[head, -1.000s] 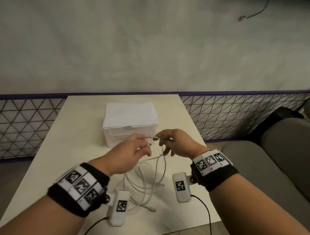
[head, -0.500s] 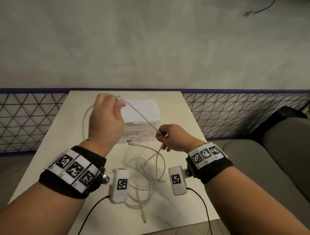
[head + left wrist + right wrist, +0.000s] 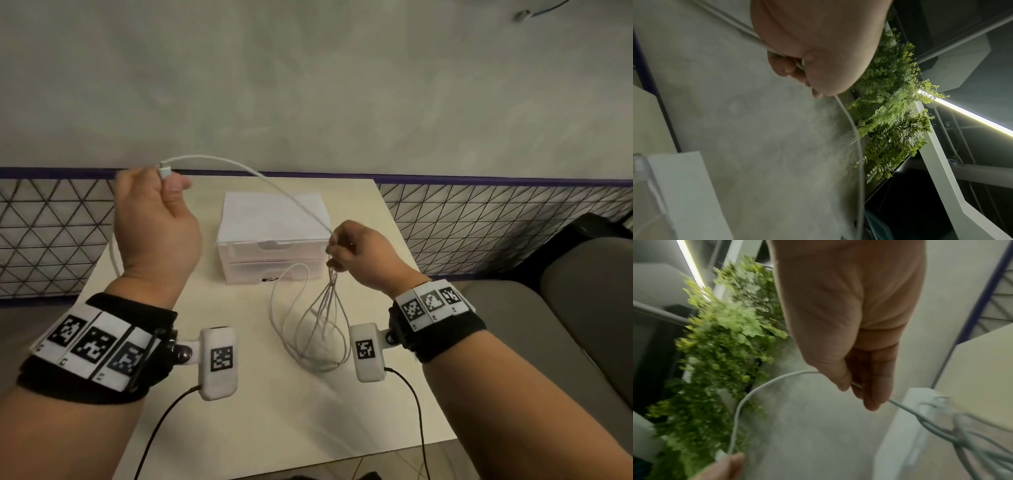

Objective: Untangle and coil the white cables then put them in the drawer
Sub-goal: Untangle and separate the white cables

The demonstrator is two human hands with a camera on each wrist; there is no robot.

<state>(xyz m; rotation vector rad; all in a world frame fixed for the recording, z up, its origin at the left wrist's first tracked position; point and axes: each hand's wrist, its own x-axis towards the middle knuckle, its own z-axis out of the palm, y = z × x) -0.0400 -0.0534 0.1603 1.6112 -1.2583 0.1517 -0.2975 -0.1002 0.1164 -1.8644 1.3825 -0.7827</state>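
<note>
Head view: with our left hand [image 3: 154,219] pinching the plug end [image 3: 164,170] and our right hand [image 3: 359,253] pinching the twisted white cables [image 3: 322,315], we judge pulling harder could tighten the knot.

What stays out of sight around the thin white cables [image 3: 308,329]

The raised left hand [image 3: 156,222] covers part of the cable run behind its wrist, near the left edge of the pale rectangular table [image 3: 260,428]. The right hand [image 3: 363,258] hides where its fingers [image 3: 877,382] pinch the strands. In the right wrist view the hanging loops and white plastic drawer box [image 3: 272,236] blur, so their crossings cannot be sorted.
</note>
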